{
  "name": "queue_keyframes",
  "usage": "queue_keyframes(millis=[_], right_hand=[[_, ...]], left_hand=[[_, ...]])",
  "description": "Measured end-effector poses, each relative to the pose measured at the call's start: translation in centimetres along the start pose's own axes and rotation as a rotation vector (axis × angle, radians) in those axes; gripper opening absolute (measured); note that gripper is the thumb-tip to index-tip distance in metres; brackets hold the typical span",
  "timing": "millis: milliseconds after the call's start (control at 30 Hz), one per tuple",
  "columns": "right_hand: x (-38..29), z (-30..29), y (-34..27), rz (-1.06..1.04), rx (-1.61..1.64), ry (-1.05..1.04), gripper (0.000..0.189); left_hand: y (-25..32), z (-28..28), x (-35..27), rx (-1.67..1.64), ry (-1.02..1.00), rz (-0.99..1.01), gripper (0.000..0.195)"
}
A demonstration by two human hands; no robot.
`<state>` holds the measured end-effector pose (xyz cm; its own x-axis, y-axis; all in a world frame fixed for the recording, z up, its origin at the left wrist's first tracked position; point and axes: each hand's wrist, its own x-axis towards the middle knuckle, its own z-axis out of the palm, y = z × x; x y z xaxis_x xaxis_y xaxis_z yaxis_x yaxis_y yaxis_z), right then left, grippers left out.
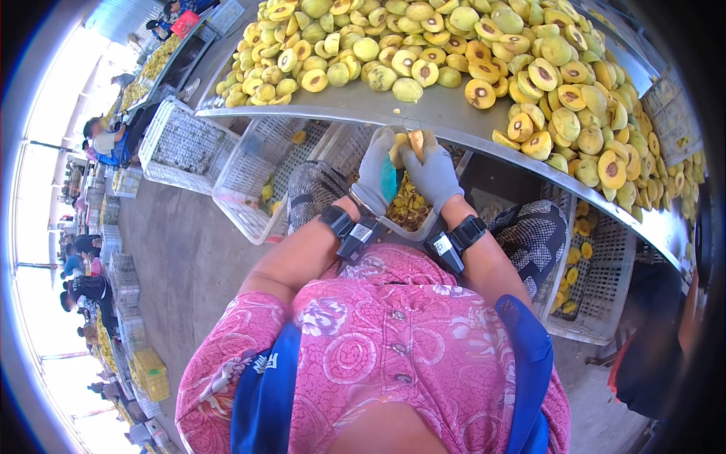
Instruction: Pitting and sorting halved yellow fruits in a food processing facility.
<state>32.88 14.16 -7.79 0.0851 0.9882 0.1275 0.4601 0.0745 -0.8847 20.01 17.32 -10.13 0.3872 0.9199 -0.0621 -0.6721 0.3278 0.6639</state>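
My left hand (376, 173), in a grey glove with a teal patch, is closed on a yellow stone-fruit half (399, 150). Beside it my right hand (435, 175), also grey-gloved, has its fingers around a cut fruit piece (417, 142) with orange flesh; the fingers partly hide both pieces. A thin wire loop (411, 121) shows just above the fingertips; what it belongs to is hidden. Both hands meet at the front edge of a metal table (346, 101). Under them sits a tub (422, 231) of brown and yellow fruit scraps.
Halved yellow stone fruit (408, 59) is heaped across the table. White plastic crates (235, 218) stand below on the left; another crate (610, 284) with fruit halves is at the right. A person (649, 335) is close on the right. More people work at tables far left.
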Motion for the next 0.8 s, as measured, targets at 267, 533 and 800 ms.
queue_keyframes(millis=[267, 533, 800], right_hand=[[-1.1, 0.3, -1.3, 0.064, 0.404, -0.201, 0.044], [-0.8, 0.3, -1.4, 0.129, 0.371, -0.251, 0.044], [-0.8, 2.6, 0.9, -0.048, 0.184, -0.052, 0.049]], left_hand=[[3.0, -1.0, 1.5, -0.116, 0.097, -0.014, 0.025], [3.3, -1.1, 1.1, -0.124, 0.061, 0.010, 0.028], [2.9, 1.3, 0.5, 0.006, 0.105, 0.089, 0.026]])
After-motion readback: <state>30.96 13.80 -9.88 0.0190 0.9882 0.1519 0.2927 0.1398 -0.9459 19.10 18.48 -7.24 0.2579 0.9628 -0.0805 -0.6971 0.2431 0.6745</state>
